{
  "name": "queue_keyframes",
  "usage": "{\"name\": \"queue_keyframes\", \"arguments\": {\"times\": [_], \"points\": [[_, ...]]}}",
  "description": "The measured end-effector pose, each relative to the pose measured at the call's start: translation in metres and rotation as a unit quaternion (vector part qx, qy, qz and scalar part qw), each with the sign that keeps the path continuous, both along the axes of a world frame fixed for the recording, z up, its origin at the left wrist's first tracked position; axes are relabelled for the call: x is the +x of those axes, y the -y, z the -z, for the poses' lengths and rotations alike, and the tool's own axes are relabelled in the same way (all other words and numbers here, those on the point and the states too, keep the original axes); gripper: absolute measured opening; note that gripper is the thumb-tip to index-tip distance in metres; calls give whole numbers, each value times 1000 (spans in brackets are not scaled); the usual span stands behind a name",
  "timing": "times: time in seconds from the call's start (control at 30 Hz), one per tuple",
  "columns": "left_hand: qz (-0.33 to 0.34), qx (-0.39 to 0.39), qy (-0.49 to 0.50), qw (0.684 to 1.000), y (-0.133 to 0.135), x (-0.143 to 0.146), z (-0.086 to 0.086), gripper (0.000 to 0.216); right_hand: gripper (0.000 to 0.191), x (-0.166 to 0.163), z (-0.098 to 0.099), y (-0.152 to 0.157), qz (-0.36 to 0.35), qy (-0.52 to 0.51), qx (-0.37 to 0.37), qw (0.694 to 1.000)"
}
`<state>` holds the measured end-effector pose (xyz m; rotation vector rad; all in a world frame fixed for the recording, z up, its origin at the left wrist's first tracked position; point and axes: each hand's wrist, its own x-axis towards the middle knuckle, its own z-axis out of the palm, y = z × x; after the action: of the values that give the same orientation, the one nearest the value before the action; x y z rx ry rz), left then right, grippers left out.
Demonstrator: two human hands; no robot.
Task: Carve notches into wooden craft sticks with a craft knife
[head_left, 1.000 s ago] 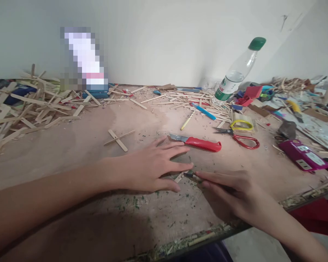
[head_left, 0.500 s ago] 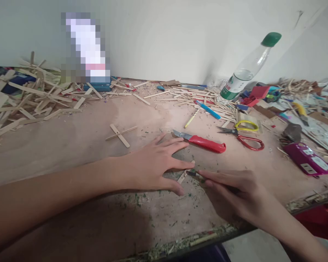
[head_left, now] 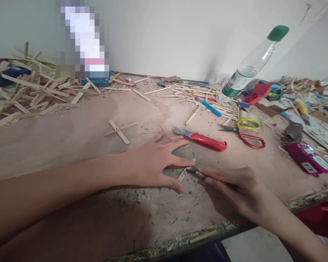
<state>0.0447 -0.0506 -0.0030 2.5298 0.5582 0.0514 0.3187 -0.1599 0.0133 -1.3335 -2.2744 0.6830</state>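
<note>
My left hand (head_left: 155, 160) lies palm down with its fingers spread, the thumb and index finger pressing at a short popsicle stick (head_left: 182, 176) on the table. The stick slants between them, its rounded end showing by the index fingertip. My right hand (head_left: 232, 183) pinches a slim craft knife (head_left: 192, 172), its dark tip touching the stick's edge; most of its handle is hidden by the fingers. Just beyond my left fingertips lies a red utility knife (head_left: 207, 141) with its blade out. Two crossed popsicle sticks (head_left: 119, 131) rest behind my left wrist.
Scissors (head_left: 242, 134) with yellow and red handles lie at right, near a blue pen (head_left: 210, 107) and a purple box (head_left: 307, 156). A water bottle (head_left: 240, 80) stands behind. Wooden sticks (head_left: 38, 94) pile up at left. The table's edge (head_left: 196, 240) runs along the front.
The view has shifted slightly. Both hands stay nearly in place, with the knife tip still against the stick.
</note>
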Motion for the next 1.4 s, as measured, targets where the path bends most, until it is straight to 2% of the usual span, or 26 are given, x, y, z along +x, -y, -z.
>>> {"name": "queue_keyframes", "arguments": {"times": [0.33,0.8,1.2,1.4], "points": [[-2,-1,11,1000,1,0,0,70,36,0,2,0,-7,-11,23,1000],[-3,2,0,1000,0,-1,-1,72,34,2,6,1,-2,-7,19,1000],[-5,3,12,1000,1,0,1,74,29,-6,2,-2,-17,17,41,999],[1,10,13,1000,0,-1,2,73,30,-2,1,2,23,-19,32,999]]}}
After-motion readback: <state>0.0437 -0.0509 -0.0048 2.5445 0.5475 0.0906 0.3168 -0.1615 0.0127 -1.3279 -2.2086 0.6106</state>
